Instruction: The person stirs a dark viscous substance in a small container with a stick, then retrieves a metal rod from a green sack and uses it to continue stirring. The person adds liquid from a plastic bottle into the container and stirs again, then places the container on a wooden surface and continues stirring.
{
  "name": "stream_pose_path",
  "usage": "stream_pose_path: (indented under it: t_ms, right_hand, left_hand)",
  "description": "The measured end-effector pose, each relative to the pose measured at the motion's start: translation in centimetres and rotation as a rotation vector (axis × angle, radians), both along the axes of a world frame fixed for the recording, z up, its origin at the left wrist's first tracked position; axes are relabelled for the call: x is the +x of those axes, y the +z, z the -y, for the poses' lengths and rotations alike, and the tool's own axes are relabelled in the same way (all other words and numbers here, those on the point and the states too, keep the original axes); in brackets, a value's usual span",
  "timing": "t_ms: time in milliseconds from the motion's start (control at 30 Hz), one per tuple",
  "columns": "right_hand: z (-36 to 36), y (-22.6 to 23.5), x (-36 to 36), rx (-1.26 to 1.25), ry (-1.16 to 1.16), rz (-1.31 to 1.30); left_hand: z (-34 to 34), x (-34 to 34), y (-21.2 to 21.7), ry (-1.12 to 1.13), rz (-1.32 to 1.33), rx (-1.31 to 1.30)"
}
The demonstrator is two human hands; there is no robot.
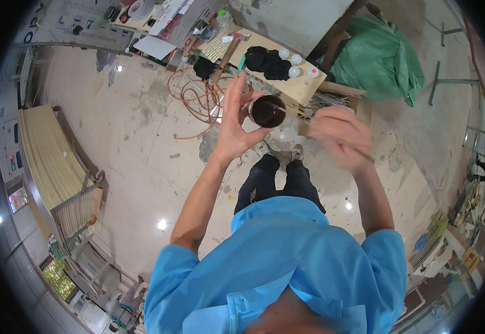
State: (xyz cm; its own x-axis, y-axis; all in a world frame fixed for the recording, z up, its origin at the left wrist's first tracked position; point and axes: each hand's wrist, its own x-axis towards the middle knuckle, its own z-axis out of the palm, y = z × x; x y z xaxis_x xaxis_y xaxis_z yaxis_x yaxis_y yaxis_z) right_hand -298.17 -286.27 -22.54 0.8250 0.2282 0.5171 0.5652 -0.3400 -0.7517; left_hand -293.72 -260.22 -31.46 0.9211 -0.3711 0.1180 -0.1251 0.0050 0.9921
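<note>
My left hand (234, 129) is wrapped round a small cup-shaped container (268, 112), its thumb and fingers on the sides. The mouth faces up, and the inside looks dark brown. To its right, my right hand (342, 136) is smeared by motion but closed round a thin brush-like tool (297, 109). The tool's pale end reaches toward the container's rim; I cannot tell whether it touches. A dark thin handle shows past the back of that hand.
Ahead stands a worktable (303, 86) with dark cloth bundles (264, 62) and several clear bottles (294, 59). An orange hose (189, 100) lies coiled on the floor at left. A green tarp (376, 58) covers something at far right. Stacked pale panels (53, 158) stand left.
</note>
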Motion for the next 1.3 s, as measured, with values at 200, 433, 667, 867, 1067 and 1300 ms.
stream_pose_path:
  t_ms: [200, 433, 667, 867, 1067, 1300]
  right_hand:
    - [2.5, 2.6, -3.1, -0.175, 0.057, -0.097]
    - [6.5, 3.6, -6.0, -0.208, -0.009, 0.027]
    - [8.8, 4.3, -8.9, -0.31, 0.077, -0.038]
    - [9.6, 4.6, -9.1, -0.296, 0.014, -0.002]
    - [10.0, 5.4, -9.8, -0.287, -0.004, 0.031]
    - [10.1, 5.5, -10.2, -0.353, 0.095, -0.012]
  left_hand:
    - [3.2, -0.4, 2.9, -0.078, 0.129, 0.074]
    - [7.5, -2.1, 4.3, -0.179, 0.022, 0.003]
    - [10.0, -3.0, 4.7, -0.19, -0.001, -0.069]
    - [11.2, -4.0, 5.0, -0.243, -0.048, -0.16]
    - [11.0, -4.4, 5.4, -0.256, -0.08, -0.152]
    - [11.0, -5.0, 5.8, -0.227, -0.043, -0.086]
